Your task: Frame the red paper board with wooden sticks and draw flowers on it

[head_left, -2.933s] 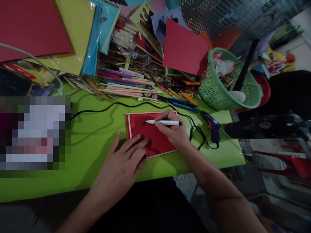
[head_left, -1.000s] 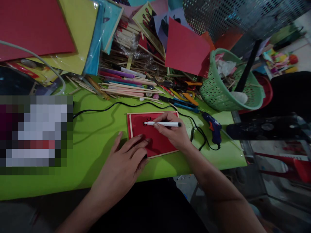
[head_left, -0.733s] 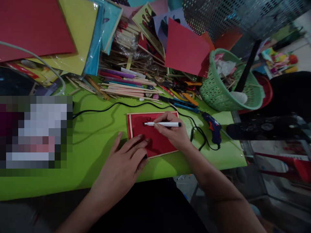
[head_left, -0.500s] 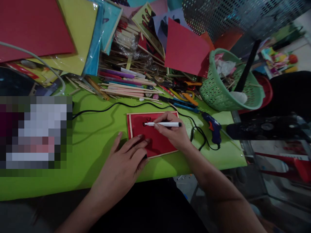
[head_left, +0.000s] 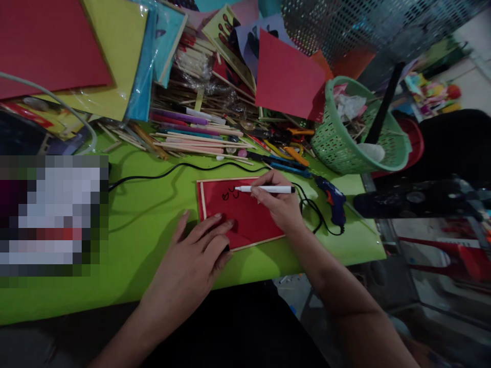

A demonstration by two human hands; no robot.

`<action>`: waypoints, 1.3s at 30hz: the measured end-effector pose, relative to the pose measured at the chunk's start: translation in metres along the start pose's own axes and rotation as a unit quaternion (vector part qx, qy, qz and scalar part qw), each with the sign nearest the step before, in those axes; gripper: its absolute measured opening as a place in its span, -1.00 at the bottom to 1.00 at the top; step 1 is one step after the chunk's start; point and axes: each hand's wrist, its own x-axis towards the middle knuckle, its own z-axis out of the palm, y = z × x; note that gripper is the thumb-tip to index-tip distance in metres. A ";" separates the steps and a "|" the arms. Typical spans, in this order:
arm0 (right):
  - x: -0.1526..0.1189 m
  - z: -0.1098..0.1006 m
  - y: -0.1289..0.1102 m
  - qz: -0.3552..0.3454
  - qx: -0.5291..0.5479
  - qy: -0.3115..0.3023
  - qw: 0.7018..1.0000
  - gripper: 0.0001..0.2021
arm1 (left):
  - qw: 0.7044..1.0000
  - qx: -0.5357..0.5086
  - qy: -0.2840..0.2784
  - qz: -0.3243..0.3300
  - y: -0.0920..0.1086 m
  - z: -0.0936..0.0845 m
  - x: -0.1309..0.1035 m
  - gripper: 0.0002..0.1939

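A white marker [head_left: 268,189] with a black end is pinched in the fingers of my right hand [head_left: 280,202]. Its tip is at small black curved marks [head_left: 231,193] on a red panel [head_left: 249,222]. Thin pale wooden sticks [head_left: 203,199] edge this panel, which lies on the green table. My left hand [head_left: 199,250] rests on the panel's lower left part, thumb apart and fingers stretched onto the red surface. A small black thing peeks out beneath its lower fingers; I cannot make out what it is.
A blue glue gun [head_left: 333,202] with a looping black cord lies to the right. Behind it stands a green basket [head_left: 326,143] of scraps. Pens, sticks, scissors [head_left: 295,148] and coloured sheets [head_left: 287,76] crowd the back. A blurred-out device [head_left: 57,209] sits at left.
My right hand has shifted slightly right with the marker, whose tip has left the leftmost mark. More of the black marks show now. My left hand stays on the panel.
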 end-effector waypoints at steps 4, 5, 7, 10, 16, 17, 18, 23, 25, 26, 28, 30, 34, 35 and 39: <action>0.002 0.001 -0.003 0.010 -0.024 -0.010 1.000 -0.85 | 1.000 0.000 0.001 0.006 -0.001 -0.001 0.001 -0.87; 0.002 0.002 -0.003 0.011 -0.026 -0.013 1.000 -0.85 | 1.000 0.001 0.002 0.007 0.000 -0.001 0.001 -0.87; 0.002 0.002 -0.003 0.011 -0.028 -0.016 0.999 -0.84 | 1.000 0.001 0.003 0.008 0.000 -0.001 0.002 -0.86; 0.002 0.002 -0.002 0.013 -0.035 -0.019 0.999 -0.83 | 1.000 -0.002 0.005 0.003 0.000 -0.001 0.002 -0.84; 0.002 0.003 -0.004 0.014 -0.041 -0.028 0.999 -0.84 | 1.000 0.001 -0.002 0.005 -0.001 0.001 0.000 -0.84; 0.002 0.002 -0.004 0.015 -0.043 -0.028 0.999 -0.84 | 1.000 0.002 -0.002 0.005 -0.001 0.001 0.000 -0.84; 0.002 0.002 -0.004 0.016 -0.044 -0.028 0.998 -0.84 | 1.000 0.003 -0.001 0.006 -0.001 0.001 0.000 -0.84; 0.002 0.002 -0.003 0.009 -0.047 -0.033 0.998 -0.84 | 1.000 0.000 0.009 0.004 -0.001 0.000 0.001 -0.84; 0.002 0.002 -0.003 0.008 -0.048 -0.034 0.998 -0.84 | 1.000 0.002 0.004 0.004 -0.001 0.000 0.001 -0.85; 0.002 0.003 -0.003 0.009 -0.048 -0.034 0.998 -0.84 | 1.000 0.004 0.001 0.005 -0.001 0.000 0.001 -0.85; 0.002 0.003 -0.003 0.011 -0.052 -0.034 0.998 -0.85 | 1.000 0.006 -0.004 0.009 -0.001 0.000 0.000 -0.86; 0.002 0.004 -0.004 0.009 -0.056 -0.035 0.998 -0.85 | 1.000 0.007 -0.004 0.010 -0.001 0.000 0.000 -0.86; 0.002 0.004 -0.004 0.000 -0.053 -0.036 0.998 -0.87 | 1.000 0.008 0.002 0.007 0.000 -0.001 0.001 -0.85; 0.002 0.004 -0.004 0.001 -0.050 -0.035 0.998 -0.88 | 1.000 0.006 0.002 0.007 0.000 -0.001 0.001 -0.85; 0.002 0.004 -0.002 0.011 -0.047 -0.023 0.999 -0.87 | 1.000 -0.003 -0.006 0.000 0.000 -0.001 0.001 -0.86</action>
